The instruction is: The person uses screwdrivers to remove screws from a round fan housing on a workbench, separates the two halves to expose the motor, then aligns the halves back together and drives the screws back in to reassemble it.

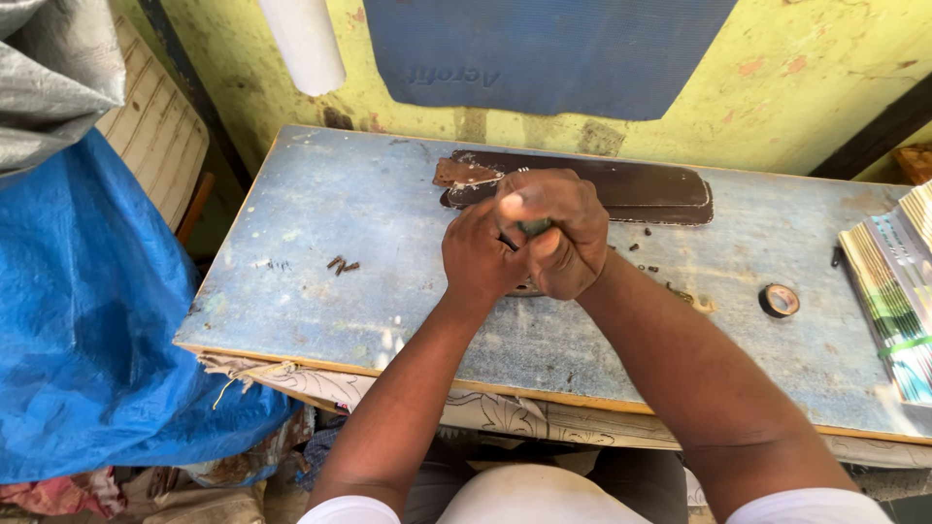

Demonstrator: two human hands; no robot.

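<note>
Tarpaulin in blue hangs at the far left, beside the worn blue surface, where a few small dark nails lie well apart from the hands. At the middle the left hand is clenched, pressed against the right hand, whose fingers are wrapped tightly around a thin green-handled tool. Only a short piece of the handle shows between the two fists; its tip is hidden under them. A small round object peeks out beneath the hands, mostly covered. Just behind the knuckles lies a long dark brown leather strip with a lighter brown scrap on its left end. Further right a small roll of tape rests flat, and a stack of coloured sheets sits at the right edge.
</note>
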